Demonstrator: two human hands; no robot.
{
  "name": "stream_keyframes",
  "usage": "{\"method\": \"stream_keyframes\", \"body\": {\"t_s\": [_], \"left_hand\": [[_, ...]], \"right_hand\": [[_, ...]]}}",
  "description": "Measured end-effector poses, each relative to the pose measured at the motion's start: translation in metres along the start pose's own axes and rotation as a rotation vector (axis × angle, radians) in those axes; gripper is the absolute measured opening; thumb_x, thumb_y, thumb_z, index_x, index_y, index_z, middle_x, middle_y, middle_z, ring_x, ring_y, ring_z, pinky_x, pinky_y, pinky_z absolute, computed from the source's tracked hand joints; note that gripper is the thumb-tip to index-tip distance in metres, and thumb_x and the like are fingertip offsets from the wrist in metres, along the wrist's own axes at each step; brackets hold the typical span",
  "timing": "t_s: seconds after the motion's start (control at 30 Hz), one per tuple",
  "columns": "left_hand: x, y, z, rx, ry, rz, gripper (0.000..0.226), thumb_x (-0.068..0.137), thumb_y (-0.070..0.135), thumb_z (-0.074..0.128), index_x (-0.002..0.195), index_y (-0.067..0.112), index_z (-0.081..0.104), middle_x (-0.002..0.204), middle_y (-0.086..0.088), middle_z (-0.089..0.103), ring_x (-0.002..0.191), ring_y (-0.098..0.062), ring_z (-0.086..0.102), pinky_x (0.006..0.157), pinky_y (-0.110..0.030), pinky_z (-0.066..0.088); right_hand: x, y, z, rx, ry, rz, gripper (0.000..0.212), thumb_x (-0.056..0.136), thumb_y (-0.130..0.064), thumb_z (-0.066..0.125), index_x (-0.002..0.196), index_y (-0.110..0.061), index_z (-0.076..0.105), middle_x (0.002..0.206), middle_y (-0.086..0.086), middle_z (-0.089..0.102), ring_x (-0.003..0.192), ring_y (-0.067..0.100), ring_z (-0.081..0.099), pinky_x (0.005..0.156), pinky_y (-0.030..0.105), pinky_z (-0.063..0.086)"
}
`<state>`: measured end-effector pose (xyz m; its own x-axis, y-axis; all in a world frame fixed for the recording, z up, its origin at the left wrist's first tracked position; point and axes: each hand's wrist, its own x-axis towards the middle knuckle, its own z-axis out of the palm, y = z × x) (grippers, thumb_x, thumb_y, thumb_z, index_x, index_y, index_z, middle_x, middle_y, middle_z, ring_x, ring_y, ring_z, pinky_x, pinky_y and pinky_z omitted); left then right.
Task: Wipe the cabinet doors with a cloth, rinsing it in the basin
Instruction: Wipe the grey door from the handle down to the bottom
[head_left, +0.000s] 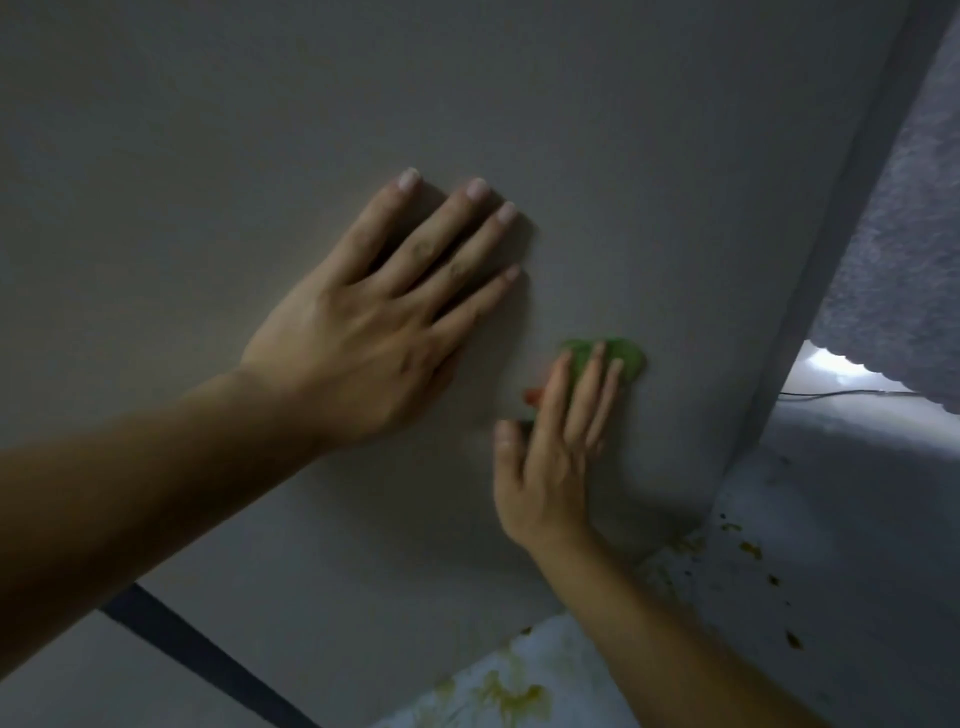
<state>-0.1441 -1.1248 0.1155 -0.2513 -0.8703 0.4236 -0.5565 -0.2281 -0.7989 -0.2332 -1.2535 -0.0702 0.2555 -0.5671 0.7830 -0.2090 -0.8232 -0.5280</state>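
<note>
A plain pale grey cabinet door (467, 88) fills most of the head view. My left hand (379, 317) lies flat on it with the fingers spread, holding nothing. Lower and to the right, my right hand (556, 447) presses a green cloth (623, 358) against the door; only the cloth's top edge and a small red bit at its left show past my fingers. No basin is in view.
The door's right edge (831, 270) runs down to a grey floor (857, 519) with yellow-brown stains and specks. A dark gap (192, 649) runs diagonally at the lower left. A grey textured fabric (898, 234) hangs at the far right, with bright light and a thin cable below it.
</note>
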Motion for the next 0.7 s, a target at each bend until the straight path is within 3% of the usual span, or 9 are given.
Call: {"method": "stream_keyframes", "body": {"t_s": [0.1, 0.2, 0.33, 0.4, 0.5, 0.6, 0.63, 0.7], "left_hand": [[0.001, -0.001, 0.000, -0.006, 0.003, 0.015, 0.062, 0.106, 0.037, 0.033, 0.161, 0.009, 0.024, 0.168, -0.021, 0.014, 0.156, -0.041, 0.010, 0.123, -0.063, 0.014], [0.001, 0.000, 0.001, -0.012, 0.019, 0.017, 0.062, 0.106, 0.036, 0.033, 0.161, 0.009, 0.024, 0.168, -0.021, 0.014, 0.156, -0.041, 0.010, 0.123, -0.062, 0.013], [0.001, -0.001, 0.001, -0.057, 0.059, 0.014, 0.061, 0.103, 0.031, 0.038, 0.159, 0.007, 0.029, 0.167, -0.022, 0.016, 0.155, -0.041, 0.012, 0.123, -0.062, 0.015], [0.001, 0.001, 0.003, -0.094, 0.086, 0.014, 0.060, 0.103, 0.030, 0.038, 0.157, 0.005, 0.032, 0.167, -0.022, 0.017, 0.155, -0.041, 0.013, 0.123, -0.062, 0.016], [0.002, 0.002, 0.011, -0.148, 0.102, 0.006, 0.060, 0.103, 0.032, 0.038, 0.156, 0.005, 0.035, 0.167, -0.021, 0.017, 0.155, -0.041, 0.014, 0.122, -0.064, 0.016], [0.006, 0.007, 0.019, -0.293, 0.055, -0.054, 0.059, 0.101, 0.033, 0.037, 0.151, 0.002, 0.041, 0.168, -0.021, 0.012, 0.155, -0.044, 0.009, 0.117, -0.072, 0.018], [0.011, 0.015, 0.019, -0.329, 0.052, -0.062, 0.057, 0.100, 0.032, 0.039, 0.147, 0.000, 0.044, 0.167, -0.023, 0.014, 0.155, -0.046, 0.009, 0.116, -0.073, 0.017], [0.030, 0.043, 0.019, -0.349, 0.086, -0.006, 0.055, 0.098, 0.029, 0.042, 0.143, 0.000, 0.052, 0.164, -0.026, 0.023, 0.154, -0.046, 0.015, 0.121, -0.069, 0.014]], "right_hand": [[0.003, -0.023, 0.007, 0.005, -0.036, -0.229, 0.068, 0.103, -0.051, 0.029, 0.155, -0.007, 0.027, 0.165, 0.023, 0.013, 0.153, 0.049, 0.003, 0.124, 0.057, 0.010], [-0.009, 0.005, 0.012, -0.112, -0.073, -0.261, 0.063, 0.103, -0.052, 0.030, 0.156, -0.018, 0.022, 0.165, 0.020, 0.013, 0.154, 0.044, 0.001, 0.125, 0.053, 0.010], [-0.019, 0.051, 0.000, -0.173, -0.085, 0.084, 0.075, 0.104, -0.056, 0.023, 0.159, -0.005, 0.018, 0.166, 0.026, 0.009, 0.154, 0.044, 0.004, 0.121, 0.060, 0.019], [-0.007, 0.041, 0.001, -0.072, -0.015, 0.212, 0.082, 0.103, -0.059, 0.022, 0.157, 0.003, 0.019, 0.165, 0.028, 0.008, 0.154, 0.043, 0.003, 0.124, 0.056, 0.013], [0.028, 0.015, -0.004, 0.053, 0.078, 0.203, 0.080, 0.102, -0.053, 0.031, 0.155, 0.006, 0.023, 0.164, 0.030, 0.010, 0.154, 0.044, 0.003, 0.126, 0.042, 0.003], [0.059, 0.035, -0.012, 0.091, 0.141, 0.124, 0.071, 0.102, -0.044, 0.035, 0.154, 0.005, 0.029, 0.163, 0.029, 0.015, 0.154, 0.043, 0.006, 0.127, 0.041, 0.003], [0.060, 0.051, -0.007, 0.077, 0.161, 0.150, 0.070, 0.103, -0.043, 0.034, 0.154, 0.005, 0.028, 0.163, 0.029, 0.016, 0.154, 0.043, 0.007, 0.127, 0.042, 0.005], [0.043, 0.097, 0.003, 0.035, 0.163, 0.372, 0.072, 0.103, -0.043, 0.033, 0.156, 0.004, 0.022, 0.164, 0.028, 0.014, 0.154, 0.042, 0.008, 0.127, 0.041, 0.005]]}}
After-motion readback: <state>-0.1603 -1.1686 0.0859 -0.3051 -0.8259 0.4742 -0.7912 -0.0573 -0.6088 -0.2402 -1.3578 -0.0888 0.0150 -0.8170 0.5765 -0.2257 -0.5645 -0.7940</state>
